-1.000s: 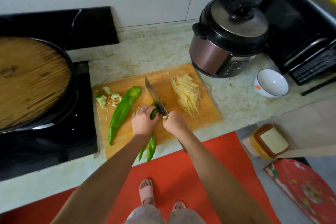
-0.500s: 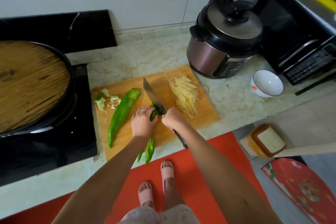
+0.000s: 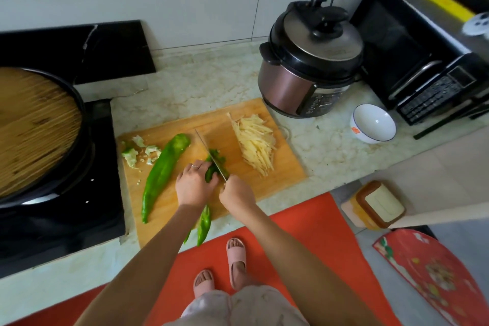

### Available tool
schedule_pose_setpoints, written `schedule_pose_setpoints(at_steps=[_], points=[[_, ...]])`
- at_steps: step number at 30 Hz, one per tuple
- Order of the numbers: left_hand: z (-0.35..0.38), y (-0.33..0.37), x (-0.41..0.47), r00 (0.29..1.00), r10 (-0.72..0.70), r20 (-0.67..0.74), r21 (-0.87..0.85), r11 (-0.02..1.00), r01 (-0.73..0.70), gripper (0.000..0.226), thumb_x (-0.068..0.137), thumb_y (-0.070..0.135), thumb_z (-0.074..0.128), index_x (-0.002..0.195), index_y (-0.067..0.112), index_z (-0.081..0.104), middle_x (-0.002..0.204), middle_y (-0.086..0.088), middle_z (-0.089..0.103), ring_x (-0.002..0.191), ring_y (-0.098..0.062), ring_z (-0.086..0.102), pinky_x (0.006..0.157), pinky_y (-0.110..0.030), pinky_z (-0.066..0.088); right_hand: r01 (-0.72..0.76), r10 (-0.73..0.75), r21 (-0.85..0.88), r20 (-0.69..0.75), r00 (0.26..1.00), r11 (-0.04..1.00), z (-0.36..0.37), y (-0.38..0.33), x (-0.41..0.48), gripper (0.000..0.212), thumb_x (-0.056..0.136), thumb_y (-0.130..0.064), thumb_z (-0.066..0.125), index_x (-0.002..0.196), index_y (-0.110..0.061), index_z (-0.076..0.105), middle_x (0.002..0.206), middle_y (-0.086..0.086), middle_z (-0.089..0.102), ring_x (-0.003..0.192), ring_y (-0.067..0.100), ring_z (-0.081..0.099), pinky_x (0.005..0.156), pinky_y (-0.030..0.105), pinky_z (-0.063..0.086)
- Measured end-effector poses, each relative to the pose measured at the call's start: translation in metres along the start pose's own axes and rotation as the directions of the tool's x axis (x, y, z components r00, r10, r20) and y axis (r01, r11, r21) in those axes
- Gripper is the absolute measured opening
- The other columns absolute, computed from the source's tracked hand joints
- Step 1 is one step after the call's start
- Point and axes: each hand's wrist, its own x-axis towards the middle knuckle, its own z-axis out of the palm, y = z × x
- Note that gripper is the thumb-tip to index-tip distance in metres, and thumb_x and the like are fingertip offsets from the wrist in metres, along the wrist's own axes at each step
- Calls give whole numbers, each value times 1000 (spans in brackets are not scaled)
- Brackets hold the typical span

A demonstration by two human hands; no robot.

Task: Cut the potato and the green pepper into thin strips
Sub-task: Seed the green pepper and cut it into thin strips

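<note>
Knife [image 3: 211,156]: 1.0 s and 0.5 s ago the broad flat of the blade faced the camera. Now only its thin spine line shows, the blade standing upright with its edge down in the green pepper [image 3: 209,175]. Cut pepper pieces [image 3: 221,160] right of the blade: the clump is larger than 1.0 s ago. Right foot [image 3: 236,249]: 1.0 s ago only its toes showed, behind the left foot [image 3: 203,280]. Since 0.5 s ago it has stood ahead of it on the orange mat [image 3: 304,233]. Head view has shifted: the cutting board [image 3: 285,167] lies slightly lower and further left in frame.
</note>
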Motion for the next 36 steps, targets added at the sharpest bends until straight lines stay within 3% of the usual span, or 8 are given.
schedule_pose_setpoints(at_steps=[4, 7, 11, 14, 18, 22, 28, 36], points=[[-10, 2, -4, 994, 67, 83, 30, 997, -69, 37, 76, 21, 71, 113, 14, 68, 110, -7, 67, 99, -33, 61, 78, -41, 49, 33, -36, 106, 24, 999, 994, -15, -21, 15, 28, 97, -19, 44, 119, -4, 54, 114, 17, 62, 106, 35, 60, 79, 35, 48], [-9, -9, -13, 993, 98, 61, 29, 995, -100, 46, 75, 17, 75, 120, 13, 65, 114, -7, 68, 99, -35, 61, 82, -43, 50, 131, -131, 186, -14, 991, 974, -29, -14, 10, 23, 96, -20, 44, 113, -10, 56, 87, 7, 61, 80, 30, 64, 67, 36, 53], [-2, -12, -17, 998, 67, -12, -58, 996, -68, 43, 76, 15, 70, 118, 9, 65, 112, -9, 69, 94, -35, 61, 80, -42, 53, 232, -230, 196, -33, 973, 953, -38, 8, -8, 17, 98, -24, 42, 113, -23, 49, 72, 2, 56, 58, 22, 56, 52, 34, 45], [1, -11, -17, 997, 66, -39, -55, 996, -68, 41, 75, 22, 61, 114, 11, 67, 110, -6, 70, 93, -32, 62, 75, -39, 55, 277, -264, 142, -103, 959, 951, -32, 16, -15, 13, 96, -19, 42, 96, -12, 53, 64, 3, 49, 52, 19, 47, 50, 33, 35], [6, -16, -16, 996, 68, -55, -58, 996, -72, 37, 79, 24, 60, 113, 11, 68, 112, -5, 68, 94, -30, 63, 77, -40, 54, 266, -259, 27, -152, 954, 964, -19, 15, -17, 21, 98, -24, 43, 97, -10, 58, 64, -1, 48, 61, 23, 48, 54, 29, 29], [8, -14, -13, 994, 67, -86, -44, 997, -71, 36, 83, 30, 53, 110, 12, 70, 110, -3, 68, 94, -28, 63, 75, -38, 53, 242, -239, 9, -120, 964, 970, -12, 10, -16, 23, 99, -23, 41, 102, -9, 58, 84, 12, 63, 83, 32, 61, 59, 28, 30], [9, -15, -12, 991, 53, -126, -37, 998, -59, 35, 81, 32, 50, 100, 12, 72, 104, -1, 70, 89, -25, 63, 68, -34, 53, 242, -255, -139, -91, 963, 960, -5, 2, -18, 24, 100, -24, 39, 114, -11, 55, 104, 9, 67, 99, 27, 62, 65, 25, 33], [13, -18, -11, 994, 53, -91, -42, 997, -57, 34, 82, 33, 53, 101, 11, 72, 106, -2, 69, 89, -25, 61, 70, -34, 51, 163, -171, -109, -68, 983, 981, 2, -3, -12, 43, 102, -43, 29, 113, -13, 58, 100, 8, 67, 93, 26, 63, 63, 26, 35]])
